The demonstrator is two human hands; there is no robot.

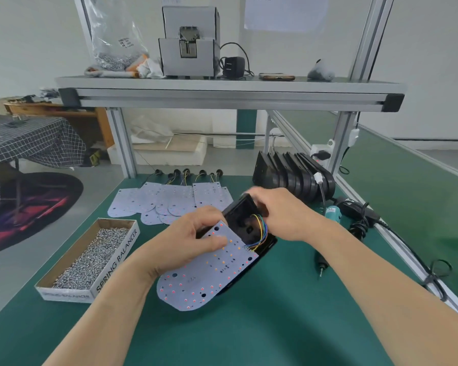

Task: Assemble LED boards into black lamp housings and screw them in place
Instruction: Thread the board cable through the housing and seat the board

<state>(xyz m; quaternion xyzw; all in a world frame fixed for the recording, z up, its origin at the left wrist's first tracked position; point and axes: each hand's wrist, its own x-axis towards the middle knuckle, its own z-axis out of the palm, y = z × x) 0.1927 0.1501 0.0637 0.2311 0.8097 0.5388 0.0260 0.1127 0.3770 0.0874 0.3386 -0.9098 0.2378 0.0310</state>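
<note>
**Board half-over housing, both hands committed**

Left hand (188,241) pinches the LED board (209,273), thumb flat on its face, fingers curled underneath. The board's long axis runs from the rounded end nearest the wrist out to the squared end on the thumb side, where coloured wires (261,231) loop into the black housing (242,220). The right hand (283,213) grips that housing just across from the left thumb, fingers curled over its raised far end, though they're blurred. The housing sits tilted, open side up, partly under the board. So it looks like a short swing to lay the board flat inside, and the left hand is the one placed to steer it. Beyond the right wrist lies the electric screwdriver (331,228). Outside the left forearm sits the box of screws (90,260). Further out from the knuckles, spare boards (169,202).
</note>
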